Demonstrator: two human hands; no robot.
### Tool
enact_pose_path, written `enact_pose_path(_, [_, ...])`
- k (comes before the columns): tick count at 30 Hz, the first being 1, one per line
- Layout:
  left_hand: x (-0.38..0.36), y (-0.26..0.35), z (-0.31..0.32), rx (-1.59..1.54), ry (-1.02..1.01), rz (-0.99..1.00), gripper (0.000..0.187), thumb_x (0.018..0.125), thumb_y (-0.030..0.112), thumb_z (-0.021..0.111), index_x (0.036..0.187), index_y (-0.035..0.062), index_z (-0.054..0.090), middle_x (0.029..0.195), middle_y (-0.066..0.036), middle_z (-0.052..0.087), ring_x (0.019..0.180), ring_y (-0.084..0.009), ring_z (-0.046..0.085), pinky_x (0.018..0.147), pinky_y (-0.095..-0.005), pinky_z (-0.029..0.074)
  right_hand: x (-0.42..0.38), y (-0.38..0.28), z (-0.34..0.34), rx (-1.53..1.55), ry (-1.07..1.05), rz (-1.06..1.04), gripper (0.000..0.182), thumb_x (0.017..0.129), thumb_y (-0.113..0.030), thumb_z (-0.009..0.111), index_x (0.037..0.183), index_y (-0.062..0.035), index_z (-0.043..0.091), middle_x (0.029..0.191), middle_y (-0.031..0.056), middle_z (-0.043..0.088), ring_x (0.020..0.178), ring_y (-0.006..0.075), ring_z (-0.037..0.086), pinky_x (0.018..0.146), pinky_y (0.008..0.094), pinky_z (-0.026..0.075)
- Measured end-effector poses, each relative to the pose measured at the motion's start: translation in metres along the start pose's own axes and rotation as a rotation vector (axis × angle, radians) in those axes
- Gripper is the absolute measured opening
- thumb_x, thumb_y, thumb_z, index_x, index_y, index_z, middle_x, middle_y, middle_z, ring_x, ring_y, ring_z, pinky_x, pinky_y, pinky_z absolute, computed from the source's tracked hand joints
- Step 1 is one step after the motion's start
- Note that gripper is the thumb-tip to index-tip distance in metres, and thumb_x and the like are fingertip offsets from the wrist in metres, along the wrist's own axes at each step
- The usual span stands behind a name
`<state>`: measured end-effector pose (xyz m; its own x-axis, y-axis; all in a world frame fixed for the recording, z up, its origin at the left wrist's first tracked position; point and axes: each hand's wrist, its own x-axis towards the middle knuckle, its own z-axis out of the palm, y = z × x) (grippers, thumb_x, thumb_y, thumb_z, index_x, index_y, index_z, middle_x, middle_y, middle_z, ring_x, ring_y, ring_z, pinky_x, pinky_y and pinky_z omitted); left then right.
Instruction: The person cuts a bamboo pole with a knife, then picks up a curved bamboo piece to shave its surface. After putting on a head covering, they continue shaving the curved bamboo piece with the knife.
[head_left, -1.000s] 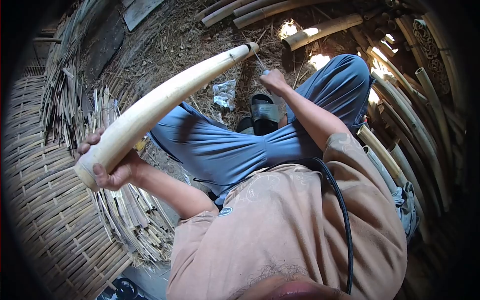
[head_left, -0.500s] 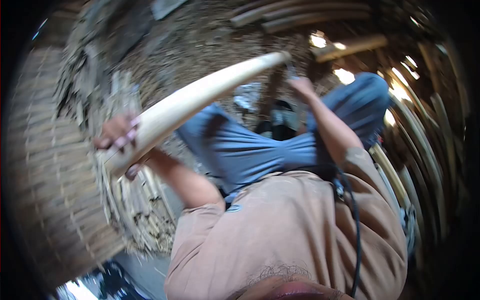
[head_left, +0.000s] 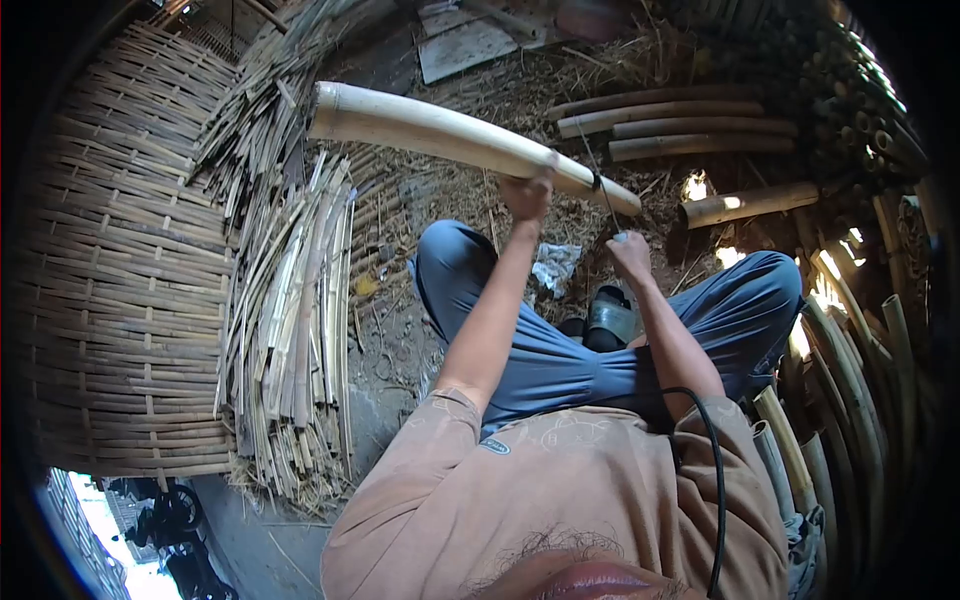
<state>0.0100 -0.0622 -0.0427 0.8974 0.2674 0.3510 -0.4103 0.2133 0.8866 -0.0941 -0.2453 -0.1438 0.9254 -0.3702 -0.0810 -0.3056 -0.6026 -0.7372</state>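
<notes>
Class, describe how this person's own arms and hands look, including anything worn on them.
The left hand and right hand are bare. Short, brownish-tan sleeves leave the forearms uncovered. A black cable passes in front of the right sleeve.

So I've got the bamboo pole (head_left: 430, 130) running crosswise in front of me, left hand (head_left: 532, 195) on it, right hand (head_left: 630, 258) near its right end with a tool (head_left: 621, 237) in it. Slippers (head_left: 610, 318) sit between my knees. Left of me there's a pile of strips (head_left: 290, 330), then a woven mat (head_left: 140, 290) past that. Cut poles (head_left: 690, 127) lie ahead, right of centre, and more bamboo (head_left: 850, 390) along my right side.
</notes>
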Motion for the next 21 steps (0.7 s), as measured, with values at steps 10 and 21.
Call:
enact_pose_path(10, [0.076,0.08,0.02,0.402,0.027,0.42,0.069,0.071,0.014,0.084,0.128,0.0,0.046,0.11,-0.015,0.062,0.091,-0.0271,0.065,0.082,-0.0384,0.054,0.0,0.011,-0.025,0.006,0.065,0.278,0.036,0.076,-0.03,0.065,0.093,0.0004,0.074,0.095,0.0262,0.072,0.094,0.0412,0.07,0.085,0.0481,0.054])
enact_pose_path(21, [0.171,0.235,-0.022,0.142,0.315,0.779,0.083,0.076,0.039,0.075,0.147,0.0129,0.042,0.144,-0.027,0.042,0.136,-0.0469,0.036,0.102,-0.0744,0.03,0.011,0.003,-0.035,0.298,0.088,0.455,0.025,0.076,-0.028,0.068,0.078,-0.004,0.071,0.077,0.0135,0.071,0.072,0.026,0.069,0.068,0.0406,0.052])
